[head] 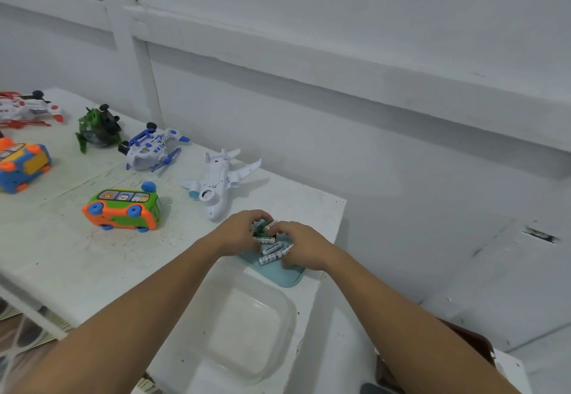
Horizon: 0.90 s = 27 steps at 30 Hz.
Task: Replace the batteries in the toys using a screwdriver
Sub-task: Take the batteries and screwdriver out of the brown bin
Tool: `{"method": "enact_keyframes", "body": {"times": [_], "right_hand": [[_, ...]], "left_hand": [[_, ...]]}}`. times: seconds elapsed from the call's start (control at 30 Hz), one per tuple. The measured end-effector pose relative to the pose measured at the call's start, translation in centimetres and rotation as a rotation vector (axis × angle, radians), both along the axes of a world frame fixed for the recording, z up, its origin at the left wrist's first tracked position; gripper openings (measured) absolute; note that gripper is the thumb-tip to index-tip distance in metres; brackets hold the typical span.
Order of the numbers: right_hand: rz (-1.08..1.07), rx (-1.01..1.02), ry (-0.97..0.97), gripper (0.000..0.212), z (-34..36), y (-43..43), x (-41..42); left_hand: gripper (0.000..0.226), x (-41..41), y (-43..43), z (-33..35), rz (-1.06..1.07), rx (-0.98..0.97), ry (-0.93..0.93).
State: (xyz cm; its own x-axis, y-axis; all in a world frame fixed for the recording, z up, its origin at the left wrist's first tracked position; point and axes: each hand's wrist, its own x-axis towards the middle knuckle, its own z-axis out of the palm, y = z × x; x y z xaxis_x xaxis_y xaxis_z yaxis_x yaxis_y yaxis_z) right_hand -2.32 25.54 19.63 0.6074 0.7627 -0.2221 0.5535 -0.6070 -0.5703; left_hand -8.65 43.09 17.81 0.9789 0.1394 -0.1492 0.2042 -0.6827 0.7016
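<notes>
Several batteries lay heaped on the blue lid; both the left hand and right hand curled over them, fingers pinching some at the lid's far end. Small, smooth, rigid cylinders, they would likely roll; best pinched mid-barrel.

Both bare forearms reach forward from the lower corners and converge. The left grip arches knuckles-up, fingers curled round the batteries; the right grip sits just beside it, fingertips bent inward, pinching one of them
</notes>
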Motion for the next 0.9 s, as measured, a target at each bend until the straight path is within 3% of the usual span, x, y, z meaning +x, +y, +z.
{"method": "enact_keyframes", "body": {"times": [0.2, 0.53, 0.9], "right_hand": [[-0.023, 0.082, 0.053, 0.069, -1.1, -1.1, -0.3], [-0.101, 0.132, 0.072, 0.067, -1.6, -2.2, 0.2], [-0.221, 0.356, 0.058, 0.061, -0.3, -6.0, 0.9]], "left_hand": [[0.056, -1.0, 0.0, 0.1, 0.049, -0.106, -0.033], [0.052, -1.6, -0.2, 0.9, 0.130, -0.019, -0.052], [0.045, -1.0, -3.8, 2.9, 0.094, 0.043, -0.188]]}}
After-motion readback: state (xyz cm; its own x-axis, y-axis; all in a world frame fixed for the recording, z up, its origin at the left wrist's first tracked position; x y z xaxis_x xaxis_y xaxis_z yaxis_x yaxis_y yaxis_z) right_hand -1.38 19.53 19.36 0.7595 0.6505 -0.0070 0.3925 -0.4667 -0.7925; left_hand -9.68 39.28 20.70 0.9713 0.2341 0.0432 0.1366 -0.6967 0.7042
